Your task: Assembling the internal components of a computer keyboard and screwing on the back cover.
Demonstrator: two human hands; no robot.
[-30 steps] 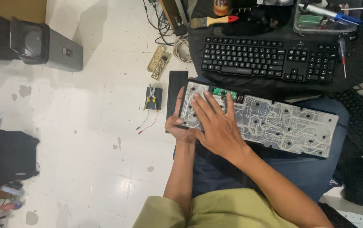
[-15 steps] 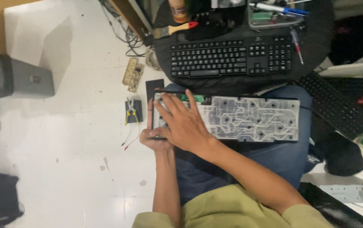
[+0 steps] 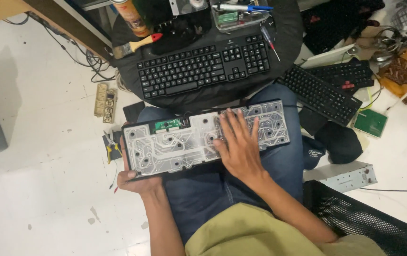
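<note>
- The opened keyboard (image 3: 203, 142) lies across the person's lap, its clear membrane sheet facing up; it now runs tilted, left end lower, where half a second ago it lay nearly level.
- The right hand (image 3: 241, 147) rests flat on the membrane right of the board's middle, fingers spread wide, gripping nothing; earlier it lay over the board's left end, so it has slid rightward.
- The left hand (image 3: 134, 178) clasps the board's lower left corner, thumb on the front edge; it held that same end before. Its fingers are hidden under the board.
- The black keyboard (image 3: 203, 68) on the dark stool sits just above the opened board, as earlier, though the view has shifted and it appears more to the left.
- A second black keyboard (image 3: 326, 92) lies on the floor right of the opened board; it was partly cut off before.
- The green circuit strip (image 3: 168, 125) shows at the board's upper edge; its details are too small to read.
- The pliers (image 3: 111, 148) lie on the floor beside the board's left end, partly covered by it.
</note>
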